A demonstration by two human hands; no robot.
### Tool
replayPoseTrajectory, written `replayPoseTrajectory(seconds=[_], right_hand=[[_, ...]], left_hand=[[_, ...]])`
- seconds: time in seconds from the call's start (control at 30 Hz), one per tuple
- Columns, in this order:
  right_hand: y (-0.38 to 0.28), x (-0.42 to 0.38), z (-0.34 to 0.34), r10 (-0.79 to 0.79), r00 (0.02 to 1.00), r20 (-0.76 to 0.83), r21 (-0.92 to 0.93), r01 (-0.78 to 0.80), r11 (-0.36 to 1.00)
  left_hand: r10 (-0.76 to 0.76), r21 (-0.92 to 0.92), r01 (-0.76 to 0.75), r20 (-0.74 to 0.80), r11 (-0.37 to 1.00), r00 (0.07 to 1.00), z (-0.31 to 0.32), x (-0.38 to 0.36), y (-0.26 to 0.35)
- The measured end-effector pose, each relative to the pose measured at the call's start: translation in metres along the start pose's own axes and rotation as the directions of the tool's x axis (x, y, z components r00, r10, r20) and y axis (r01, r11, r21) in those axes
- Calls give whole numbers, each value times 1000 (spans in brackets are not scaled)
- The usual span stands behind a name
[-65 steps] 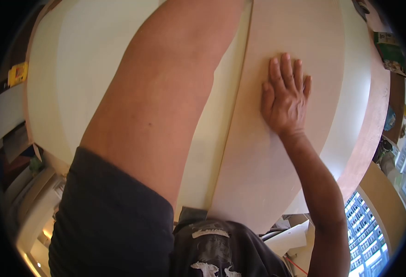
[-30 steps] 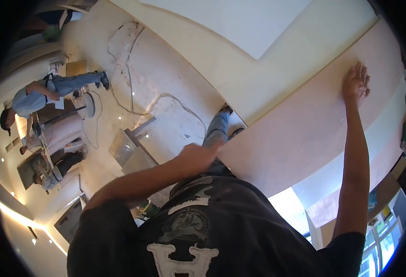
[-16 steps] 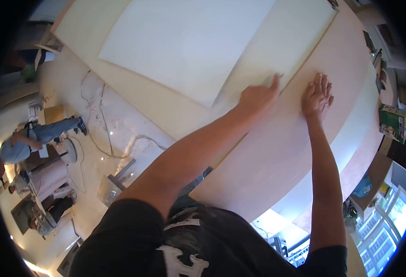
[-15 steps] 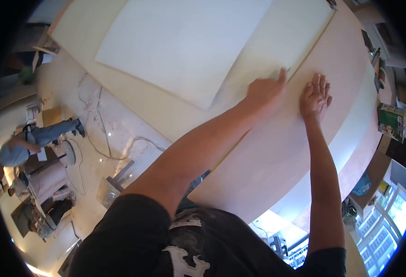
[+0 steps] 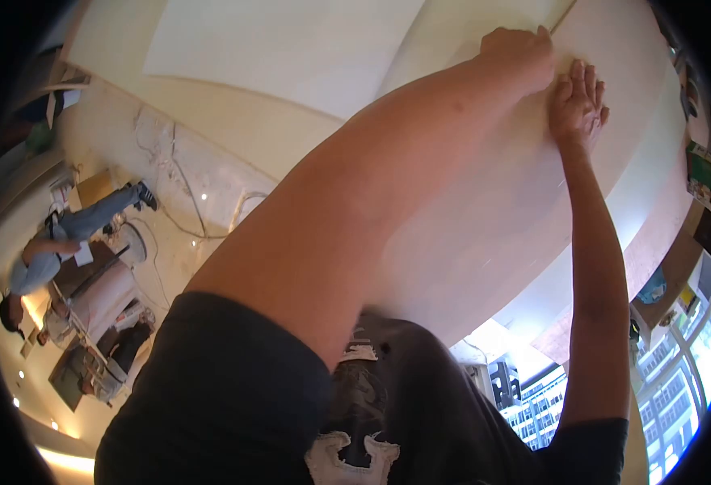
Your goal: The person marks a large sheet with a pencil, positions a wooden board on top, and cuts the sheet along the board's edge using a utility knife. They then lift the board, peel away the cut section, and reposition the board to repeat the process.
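Note:
My left hand (image 5: 519,55) is at the top of the view, at the seam between a cream sheet (image 5: 234,121) and a pinkish-tan panel (image 5: 469,250). Its fingers look curled, with one finger raised near the seam; whether it holds anything small cannot be made out. To the right and slightly lower, my right hand (image 5: 579,105) lies flat on the tan panel, fingers stretched out. A large white sheet (image 5: 275,48) lies on the cream one.
At the left, a person (image 5: 40,259) in grey trousers and other people sit around a table (image 5: 89,267). Cables (image 5: 179,174) run over the floor. A green box (image 5: 704,179) and windows (image 5: 679,388) are at the right.
Both hands have moved up and to the right in the view, my left hand farther along the seam. The sheets and panel have shifted in view as the camera moved.

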State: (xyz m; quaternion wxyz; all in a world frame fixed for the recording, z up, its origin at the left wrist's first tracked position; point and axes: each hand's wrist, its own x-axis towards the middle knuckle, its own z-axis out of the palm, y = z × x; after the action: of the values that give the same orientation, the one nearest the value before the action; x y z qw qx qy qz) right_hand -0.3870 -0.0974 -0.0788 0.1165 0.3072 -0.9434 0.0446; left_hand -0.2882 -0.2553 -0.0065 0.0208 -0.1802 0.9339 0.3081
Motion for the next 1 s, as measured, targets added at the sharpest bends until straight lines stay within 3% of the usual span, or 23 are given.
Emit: replayPoseTrajectory(seconds=[0.1, 0.17, 0.23, 0.3, 0.37, 0.43, 0.5, 0.57, 0.6, 0.63, 0.7, 0.8, 0.87, 0.93, 1.0], right_hand=[[-1, -3, 0, 18, 999, 41, -5, -18, 1000], [-2, 2, -5, 22, 998, 57, 7, -23, 1000], [1, -1, 0, 0, 999, 52, -19, 1, 1000], [2, 2, -1, -1, 999, 41, -12, 2, 1000], [0, 4, 1, -6, 999, 36, -12, 7, 1000], [5, 4, 0, 1, 999, 32, -31, 0, 1000], [2, 3, 0, -3, 1000, 25, -34, 4, 999], [8, 4, 2, -1, 1000, 19, -32, 2, 999], [5, 6, 6, 0, 1000, 12, -24, 0, 1000], [-1, 5, 11, -13, 1000, 4, -23, 13, 1000], [9, 5, 13, -16, 1000, -18, -71, 15, 997], [-1, 0, -1, 0, 1000, -9, -11, 0, 1000], [0, 1, -3, -3, 1000, -3, 2, 3, 1000], [-7, -1, -16, 10, 1000, 16, 7, -10, 1000], [-11, -2, -23, 22, 1000, 22, 36, -22, 999]], left_hand=[[16, 35, -17, 31, 999, 999, 8, -76, -8], [-57, 30, 52, 195, 998, 979, -3, -124, -7], [-91, 82, 73, 245, 994, 965, -2, -171, -10], [-99, 67, 87, 191, 994, 977, 7, -206, -16], [-83, -14, 91, 284, 996, 955, 11, -264, -30], [-134, 90, 107, 406, 990, 904, 8, -317, -29], [-188, 35, 193, 446, 981, 875, 5, -377, -36], [-276, 59, 292, 546, 954, 791, -23, -429, -29], [-328, 143, 315, 655, 938, 680, -5, -481, -46], [-268, 199, 180, 775, 963, 572, 0, -533, -69], [-440, 313, 325, 761, 892, 476, -44, -537, -50], [-564, 325, 466, 572, 823, 596, -66, -498, -42], [-464, 172, 436, 452, 883, 762, -65, -430, -39], [-263, 92, 247, 270, 965, 926, -45, -346, -40], [-156, 112, 134, 208, 985, 966, -26, -238, -38]])
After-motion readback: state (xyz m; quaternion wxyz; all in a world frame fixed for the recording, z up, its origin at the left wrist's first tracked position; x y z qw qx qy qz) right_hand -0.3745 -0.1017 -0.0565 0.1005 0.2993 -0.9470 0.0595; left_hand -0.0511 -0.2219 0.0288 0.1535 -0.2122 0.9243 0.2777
